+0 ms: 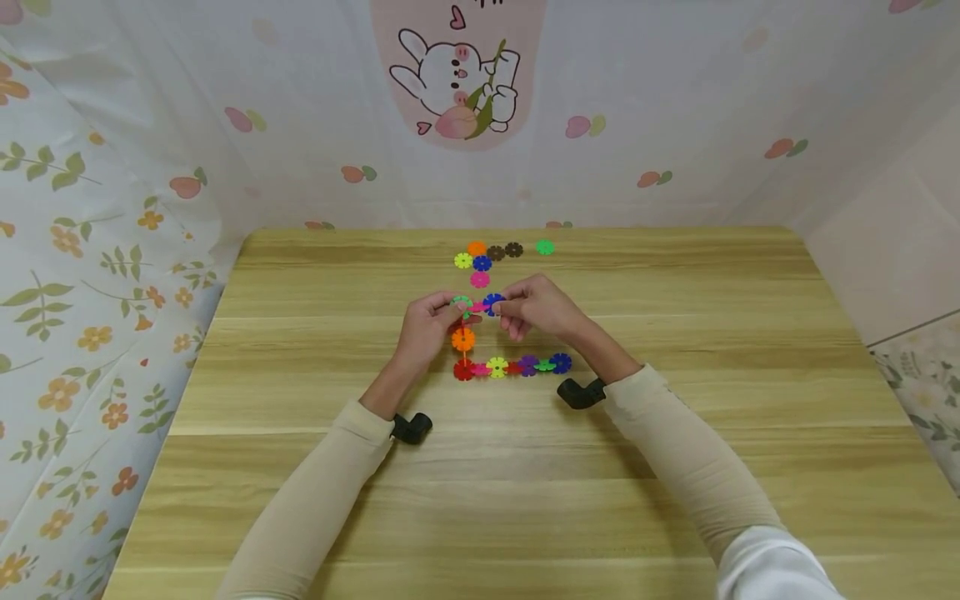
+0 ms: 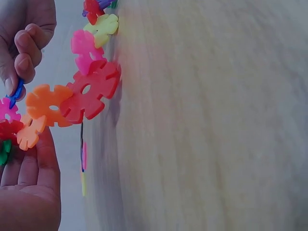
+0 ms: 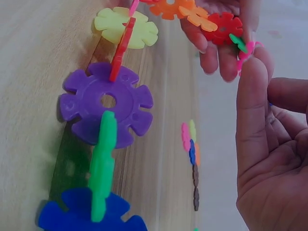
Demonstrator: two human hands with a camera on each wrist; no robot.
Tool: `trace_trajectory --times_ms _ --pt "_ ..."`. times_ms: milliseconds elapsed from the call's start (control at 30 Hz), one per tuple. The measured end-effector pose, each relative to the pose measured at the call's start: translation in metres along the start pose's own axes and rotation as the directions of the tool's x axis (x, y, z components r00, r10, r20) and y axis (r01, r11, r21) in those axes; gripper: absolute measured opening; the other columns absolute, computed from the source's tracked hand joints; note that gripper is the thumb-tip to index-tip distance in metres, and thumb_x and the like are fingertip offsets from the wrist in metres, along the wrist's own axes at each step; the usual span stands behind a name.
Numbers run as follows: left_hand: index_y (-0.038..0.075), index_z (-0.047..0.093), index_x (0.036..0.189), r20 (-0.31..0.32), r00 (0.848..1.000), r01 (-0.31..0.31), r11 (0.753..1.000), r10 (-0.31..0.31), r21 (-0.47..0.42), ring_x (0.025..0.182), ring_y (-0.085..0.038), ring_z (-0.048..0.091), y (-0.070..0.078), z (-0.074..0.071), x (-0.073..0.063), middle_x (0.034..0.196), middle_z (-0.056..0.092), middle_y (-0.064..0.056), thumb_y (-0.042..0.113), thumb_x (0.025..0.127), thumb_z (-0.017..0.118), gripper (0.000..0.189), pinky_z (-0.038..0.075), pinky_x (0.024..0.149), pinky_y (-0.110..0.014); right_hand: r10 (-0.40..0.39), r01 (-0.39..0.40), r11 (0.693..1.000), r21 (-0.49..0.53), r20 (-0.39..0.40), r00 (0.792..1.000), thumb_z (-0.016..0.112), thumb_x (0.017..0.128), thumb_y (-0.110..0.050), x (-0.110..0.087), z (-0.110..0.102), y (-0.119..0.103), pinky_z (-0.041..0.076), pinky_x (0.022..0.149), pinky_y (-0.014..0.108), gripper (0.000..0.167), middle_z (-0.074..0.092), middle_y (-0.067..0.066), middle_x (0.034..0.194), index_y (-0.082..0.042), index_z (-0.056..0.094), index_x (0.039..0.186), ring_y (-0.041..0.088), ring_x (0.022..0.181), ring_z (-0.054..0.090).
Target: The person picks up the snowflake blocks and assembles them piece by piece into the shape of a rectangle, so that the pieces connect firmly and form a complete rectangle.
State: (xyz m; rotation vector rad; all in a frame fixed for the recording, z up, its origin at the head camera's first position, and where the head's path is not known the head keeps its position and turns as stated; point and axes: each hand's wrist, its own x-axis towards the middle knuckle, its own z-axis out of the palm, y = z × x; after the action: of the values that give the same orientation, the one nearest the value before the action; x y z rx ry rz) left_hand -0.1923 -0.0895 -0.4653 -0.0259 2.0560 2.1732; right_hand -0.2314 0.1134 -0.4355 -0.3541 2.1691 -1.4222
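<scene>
One bent chain (image 1: 497,367) of notched discs, a pinch at either side

There it was, mid-table, and both hands were on it! The left hand (image 1: 427,329) had its thumb over a green disc (image 1: 460,302), covering part of it, fingers underneath; the right hand (image 1: 543,308) pinched a blue disc (image 1: 491,302), with a pink disc (image 1: 477,307) tucked between the two. Over to the left wrist view: green was sliced by the picture's edge, blue only a narrow sliver! And in the right wrist view, the right fingers hid nearly all of that blue. How the slots met under the left thumb, nobody could tell. Below came an orange disc (image 1: 462,339), a red corner disc (image 1: 464,370), then a row out to the end disc (image 1: 560,363), cropped low in the right wrist view. Beyond, toward the far edge of the wooden table (image 1: 480,517), lay loose discs (image 1: 482,263), mere thin strips to the wrist cameras.
</scene>
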Motion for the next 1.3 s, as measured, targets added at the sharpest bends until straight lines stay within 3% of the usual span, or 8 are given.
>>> trace_trajectory --times_ms 233,433,567,700,800,933,1300 --pt "-0.006 0.066 0.111 -0.009 1.000 0.012 0.999 -0.012 0.035 0.098 -0.028 0.070 0.002 -0.001 -0.003 0.105 0.071 -0.022 0.013 0.099 0.057 0.024 0.057 0.085 -0.030 0.005 -0.005 1.000 -0.003 0.023 1.000 0.057 0.099 -0.015 0.000 0.001 0.000 0.059 0.059 0.039 0.030 0.063 0.032 0.083 0.013 0.063 0.090 0.021 0.055 0.063" --pt "-0.007 0.065 0.114 0.004 1.000 0.011 1.000 -0.011 0.002 0.095 -0.025 0.072 0.001 -0.004 -0.003 0.104 0.071 -0.020 0.014 0.100 0.056 0.026 0.057 0.087 -0.031 0.016 -0.015 1.000 -0.024 0.029 0.999 0.057 0.099 -0.017 0.001 -0.002 0.000 0.060 0.061 0.038 0.027 0.065 0.029 0.084 0.009 0.066 0.099 0.021 0.057 0.064" --pt "-0.006 0.065 0.114 -0.021 1.000 0.015 1.000 -0.015 -0.007 0.090 -0.021 0.073 -0.001 -0.007 -0.003 0.105 0.071 -0.019 0.014 0.099 0.057 0.026 0.057 0.084 -0.029 0.025 -0.025 1.000 0.000 0.028 0.999 0.056 0.099 -0.015 0.002 -0.008 0.002 0.060 0.062 0.038 0.023 0.066 0.024 0.082 0.002 0.067 0.110 0.020 0.058 0.064" --pt "-0.010 0.064 0.114 -0.023 0.999 0.020 0.997 -0.022 -0.072 0.088 -0.021 0.073 -0.003 -0.012 -0.002 0.104 0.071 -0.020 0.012 0.099 0.057 0.027 0.058 0.084 -0.031 0.037 -0.038 0.998 0.044 0.013 0.999 0.055 0.100 -0.017 0.004 -0.016 0.004 0.060 0.061 0.036 0.028 0.065 0.015 0.077 0.002 0.065 0.117 0.018 0.058 0.064" --pt "-0.012 0.062 0.115 -0.020 0.999 0.032 0.993 -0.035 -0.111 0.087 -0.022 0.073 -0.004 -0.014 -0.001 0.102 0.071 -0.018 0.010 0.098 0.057 0.028 0.058 0.083 -0.032 0.058 -0.057 0.996 0.063 -0.003 0.998 0.055 0.100 -0.018 0.009 -0.024 0.006 0.060 0.062 0.035 0.032 0.064 0.012 0.076 0.003 0.063 0.122 0.017 0.059 0.064" --pt "-0.012 0.061 0.117 -0.013 0.998 0.058 0.994 -0.059 -0.097 0.087 -0.022 0.073 -0.004 -0.016 0.000 0.101 0.071 -0.015 0.012 0.099 0.056 0.030 0.058 0.080 -0.030 0.071 -0.069 0.996 0.064 -0.036 0.997 0.055 0.100 -0.018 0.019 -0.035 0.009 0.059 0.063 0.036 0.033 0.065 0.015 0.079 0.003 0.061 0.125 0.017 0.060 0.064" --pt "-0.007 0.063 0.117 -0.002 0.993 0.115 0.992 -0.115 -0.051 0.089 -0.021 0.073 -0.006 -0.017 0.002 0.113 0.068 -0.022 0.016 0.100 0.055 0.029 0.058 0.082 -0.029 0.079 -0.061 0.991 0.122 -0.152 0.985 0.055 0.100 -0.015 0.053 -0.053 0.011 0.059 0.059 0.036 0.032 0.065 0.012 0.072 -0.001 0.059 0.128 0.016 0.052 0.062"
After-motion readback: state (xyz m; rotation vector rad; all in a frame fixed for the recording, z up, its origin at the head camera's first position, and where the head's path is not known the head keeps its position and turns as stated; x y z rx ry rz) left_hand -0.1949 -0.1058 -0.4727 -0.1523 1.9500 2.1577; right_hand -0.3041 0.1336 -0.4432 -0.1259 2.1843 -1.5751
